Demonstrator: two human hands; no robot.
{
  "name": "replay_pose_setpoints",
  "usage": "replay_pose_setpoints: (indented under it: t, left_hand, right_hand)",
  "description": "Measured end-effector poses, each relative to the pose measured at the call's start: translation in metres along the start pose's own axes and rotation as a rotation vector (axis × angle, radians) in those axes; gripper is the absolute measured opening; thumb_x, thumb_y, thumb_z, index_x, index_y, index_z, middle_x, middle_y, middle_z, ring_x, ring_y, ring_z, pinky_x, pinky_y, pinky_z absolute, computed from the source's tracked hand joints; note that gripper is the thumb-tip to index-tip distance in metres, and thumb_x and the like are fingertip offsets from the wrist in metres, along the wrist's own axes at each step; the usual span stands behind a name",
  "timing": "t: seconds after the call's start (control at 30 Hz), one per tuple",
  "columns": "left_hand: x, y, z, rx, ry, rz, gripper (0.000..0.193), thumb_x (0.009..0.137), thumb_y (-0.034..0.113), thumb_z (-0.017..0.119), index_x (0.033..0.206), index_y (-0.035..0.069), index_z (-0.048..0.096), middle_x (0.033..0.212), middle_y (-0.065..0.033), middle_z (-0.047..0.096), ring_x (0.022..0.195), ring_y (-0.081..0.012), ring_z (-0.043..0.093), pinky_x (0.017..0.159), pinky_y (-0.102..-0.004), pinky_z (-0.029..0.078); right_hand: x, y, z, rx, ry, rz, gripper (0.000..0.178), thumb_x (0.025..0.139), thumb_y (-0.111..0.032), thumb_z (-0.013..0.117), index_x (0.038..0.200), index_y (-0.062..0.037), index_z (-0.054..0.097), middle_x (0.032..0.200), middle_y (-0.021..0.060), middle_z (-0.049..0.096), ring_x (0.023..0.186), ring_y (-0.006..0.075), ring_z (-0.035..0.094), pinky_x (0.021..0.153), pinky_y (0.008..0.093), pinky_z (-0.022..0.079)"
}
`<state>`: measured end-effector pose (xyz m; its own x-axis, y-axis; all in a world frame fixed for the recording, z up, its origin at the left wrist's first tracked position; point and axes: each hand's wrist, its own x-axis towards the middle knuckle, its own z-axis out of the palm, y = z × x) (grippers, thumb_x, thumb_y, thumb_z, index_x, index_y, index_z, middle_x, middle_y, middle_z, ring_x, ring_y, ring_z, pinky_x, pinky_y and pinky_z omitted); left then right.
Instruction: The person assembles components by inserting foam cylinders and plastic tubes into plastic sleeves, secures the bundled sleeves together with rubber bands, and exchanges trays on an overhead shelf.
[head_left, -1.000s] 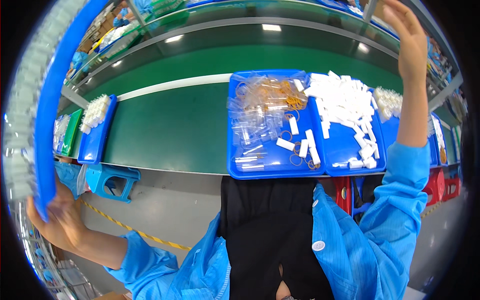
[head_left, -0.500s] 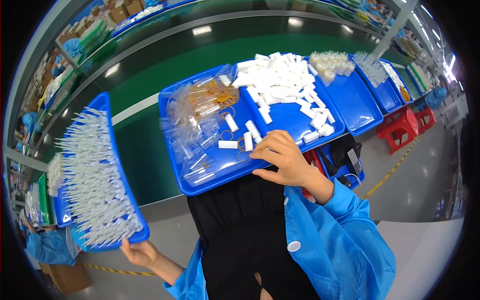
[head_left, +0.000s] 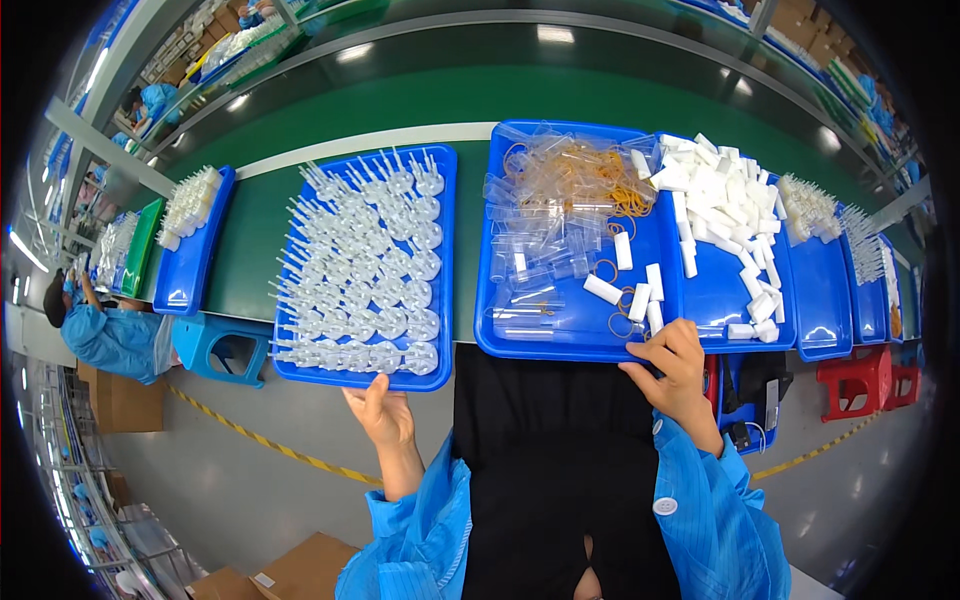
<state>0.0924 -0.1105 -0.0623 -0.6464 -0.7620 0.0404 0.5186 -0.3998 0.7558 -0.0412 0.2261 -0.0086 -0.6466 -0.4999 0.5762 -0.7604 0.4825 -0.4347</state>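
Observation:
My left hand (head_left: 382, 425) is closed on the near edge of a blue tray (head_left: 448, 270), its thumb up against the rim and its other fingers largely hidden. Rows of translucent white parts with round bases and thin pointed stems (head_left: 365, 255) fill that tray. My right hand (head_left: 678, 375) is at the near rim of another blue tray (head_left: 560, 345), thumb and bent fingers apart, with nothing seen between them. Small white blocks (head_left: 655, 282), rubber bands (head_left: 630, 200) and clear plastic tubes (head_left: 545, 255) lie in this tray, several blocks just beyond my right fingertips.
A tray of heaped white blocks (head_left: 715, 195) adjoins on the right, followed by more blue trays (head_left: 822, 300). Behind runs a green conveyor belt (head_left: 420, 95). Blue (head_left: 215, 350) and red stools (head_left: 855, 385) stand below. A person in blue (head_left: 105, 335) sits at far left.
My view has turned left, so the trays appear farther right. The tray of stemmed parts now looks level and squarer to me, with my left hand still at its near edge.

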Motion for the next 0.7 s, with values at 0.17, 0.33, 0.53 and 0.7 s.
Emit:
replay_pose_setpoints:
  t: [0.17, 0.33, 0.53, 0.7]
  left_hand:
    - [0.007, -0.002, 0.000, 0.167, 0.007, -0.013, 0.063, 0.085, 0.001, 0.059, 0.142, 0.002, 0.032, 0.131, -0.0176, 0.050, 0.116, -0.0285, 0.056, 0.090, -0.0391, 0.054]
    - [0.009, -0.006, -0.001, 0.697, 0.034, -0.077, 0.051, 0.092, 0.012, 0.059, 0.136, -0.001, 0.036, 0.117, -0.0161, 0.055, 0.087, -0.0204, 0.060, 0.064, -0.0280, 0.052]
    - [0.026, -0.008, -0.001, 0.830, 0.002, -0.087, 0.051, 0.093, 0.026, 0.056, 0.136, 0.004, 0.041, 0.115, -0.0137, 0.058, 0.079, -0.0196, 0.064, 0.058, -0.0285, 0.054]
    - [0.031, 0.006, 0.006, 0.920, -0.055, -0.145, 0.036, 0.097, 0.025, 0.052, 0.118, -0.003, 0.055, 0.101, -0.0163, 0.064, 0.072, -0.0204, 0.065, 0.058, -0.0282, 0.055]
  right_hand:
    - [0.004, -0.005, 0.001, 0.005, -0.004, 0.028, 0.027, 0.060, -0.017, 0.085, 0.081, -0.0083, 0.070, 0.070, 0.0028, 0.051, 0.067, 0.0226, 0.049, 0.065, 0.0362, 0.036]
    - [0.004, -0.005, 0.002, 0.003, -0.009, 0.050, 0.027, 0.060, -0.019, 0.085, 0.079, -0.0088, 0.069, 0.070, 0.0025, 0.052, 0.066, 0.0221, 0.051, 0.063, 0.0346, 0.037]
    - [0.009, -0.005, -0.012, 0.052, -0.155, 0.080, 0.026, 0.063, -0.019, 0.084, 0.081, -0.0091, 0.068, 0.074, 0.0034, 0.058, 0.074, 0.0239, 0.058, 0.066, 0.0349, 0.043]
    - [0.027, 0.027, -0.033, -0.014, 0.128, 0.240, 0.009, 0.075, -0.006, 0.072, 0.083, -0.0039, 0.068, 0.079, 0.0085, 0.065, 0.072, 0.0250, 0.063, 0.069, 0.0344, 0.048]
